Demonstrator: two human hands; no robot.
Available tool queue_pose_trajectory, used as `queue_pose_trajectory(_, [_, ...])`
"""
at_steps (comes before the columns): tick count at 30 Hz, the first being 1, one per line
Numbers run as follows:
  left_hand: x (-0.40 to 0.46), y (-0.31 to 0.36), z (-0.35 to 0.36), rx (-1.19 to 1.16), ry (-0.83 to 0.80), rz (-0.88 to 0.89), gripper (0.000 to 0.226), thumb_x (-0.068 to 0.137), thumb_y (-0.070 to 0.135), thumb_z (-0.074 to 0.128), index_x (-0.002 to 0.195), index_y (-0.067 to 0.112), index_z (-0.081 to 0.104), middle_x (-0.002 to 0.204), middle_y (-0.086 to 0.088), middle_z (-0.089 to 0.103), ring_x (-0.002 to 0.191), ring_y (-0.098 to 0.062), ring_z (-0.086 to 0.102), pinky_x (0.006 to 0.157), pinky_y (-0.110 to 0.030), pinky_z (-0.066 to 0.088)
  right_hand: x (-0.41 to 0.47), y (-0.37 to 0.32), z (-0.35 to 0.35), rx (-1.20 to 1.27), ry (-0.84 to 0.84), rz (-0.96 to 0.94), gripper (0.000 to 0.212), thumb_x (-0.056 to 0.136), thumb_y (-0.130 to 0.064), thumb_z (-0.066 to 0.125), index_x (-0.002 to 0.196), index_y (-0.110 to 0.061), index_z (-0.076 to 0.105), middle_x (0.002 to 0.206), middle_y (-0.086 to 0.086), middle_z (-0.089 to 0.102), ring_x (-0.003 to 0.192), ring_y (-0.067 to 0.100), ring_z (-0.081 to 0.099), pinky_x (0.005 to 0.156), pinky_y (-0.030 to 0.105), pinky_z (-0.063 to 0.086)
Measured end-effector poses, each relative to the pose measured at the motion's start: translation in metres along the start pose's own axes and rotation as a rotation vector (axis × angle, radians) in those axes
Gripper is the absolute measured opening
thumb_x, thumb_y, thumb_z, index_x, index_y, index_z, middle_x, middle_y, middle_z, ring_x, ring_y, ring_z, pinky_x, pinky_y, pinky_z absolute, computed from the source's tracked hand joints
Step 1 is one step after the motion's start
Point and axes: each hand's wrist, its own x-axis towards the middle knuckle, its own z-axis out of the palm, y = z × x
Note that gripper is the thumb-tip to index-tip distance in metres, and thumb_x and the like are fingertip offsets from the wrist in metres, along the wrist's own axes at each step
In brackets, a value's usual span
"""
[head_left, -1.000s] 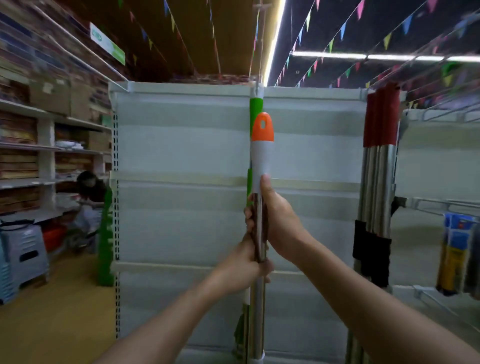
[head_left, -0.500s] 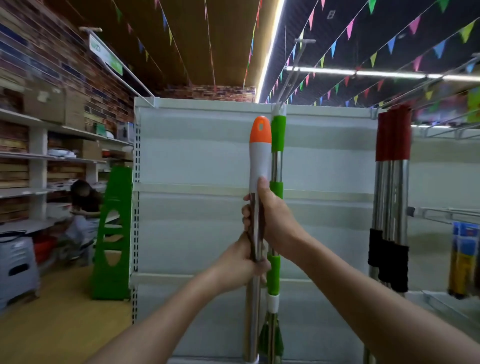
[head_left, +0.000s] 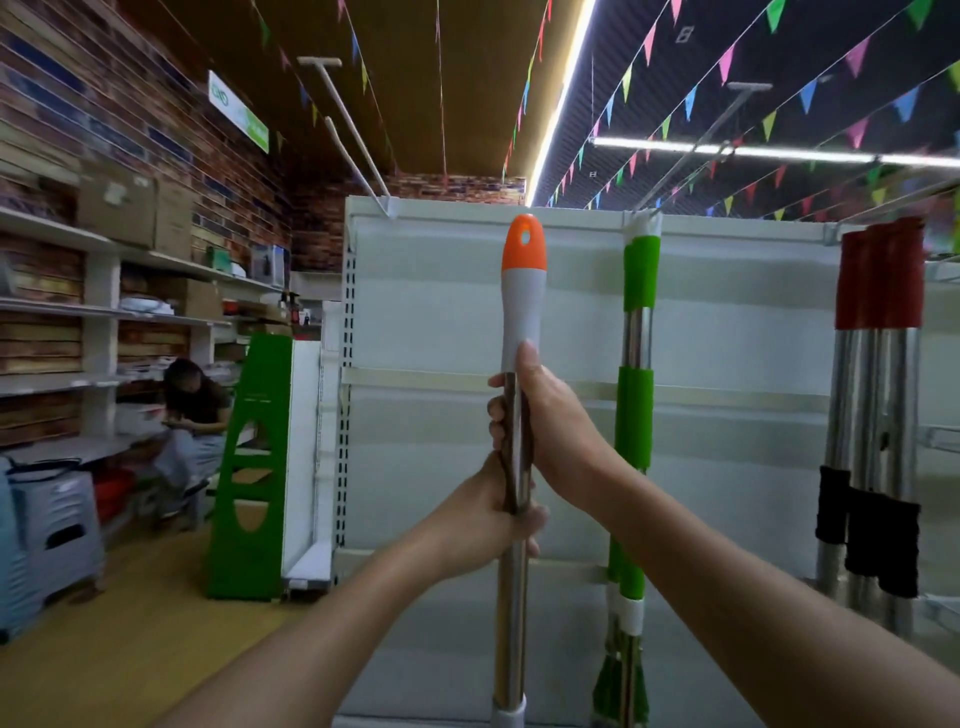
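I hold a mop pole (head_left: 522, 291) upright in front of me; it has a shiny metal shaft, a white grip and an orange cap with a hole. My right hand (head_left: 550, 431) grips the shaft just below the white grip, thumb pointing up along it. My left hand (head_left: 493, 512) grips the shaft right beneath the right one. The pole's lower end runs out of view at the bottom.
A white shelf panel (head_left: 441, 322) stands behind the pole. A green-handled mop (head_left: 636, 415) leans against it on the right; red-topped metal poles (head_left: 878, 415) stand further right. A green stand (head_left: 254, 467), a seated person (head_left: 195, 415), wall shelves and grey stools (head_left: 57, 530) are on the left.
The orange-capped pole, which stood in front of the green mop, now stands well left of it. The view has swung left and up. Both hands keep their grip.
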Motion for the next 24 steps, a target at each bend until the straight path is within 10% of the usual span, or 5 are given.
queue_pose_trajectory(16, [-0.028, -0.034, -0.104, -0.041, 0.008, 0.054, 0.045, 0.094, 0.025, 0.052, 0.128, 0.020, 0.022, 0.101, 0.000, 0.064, 0.082, -0.019, 0.071, 0.072, -0.030, 0.058, 0.049, 0.006, 0.110, -0.027, 0.094, -0.099, 0.050, 0.092, -0.060, 0.035, 0.088, -0.012, 0.046, 0.049, -0.004, 0.047, 0.041, 0.012, 0.043, 0.043, 0.025, 0.039])
queue_pose_trajectory(24, [-0.027, -0.052, -0.134, -0.036, 0.091, 0.077, 0.044, 0.094, 0.028, 0.053, 0.128, 0.033, 0.025, 0.094, 0.003, 0.066, 0.075, -0.013, 0.072, 0.069, -0.029, 0.058, 0.075, 0.008, 0.128, -0.042, -0.052, -0.131, 0.034, 0.096, -0.052, 0.032, 0.102, -0.020, 0.037, 0.073, 0.002, 0.042, 0.046, 0.011, 0.044, 0.046, 0.026, 0.044])
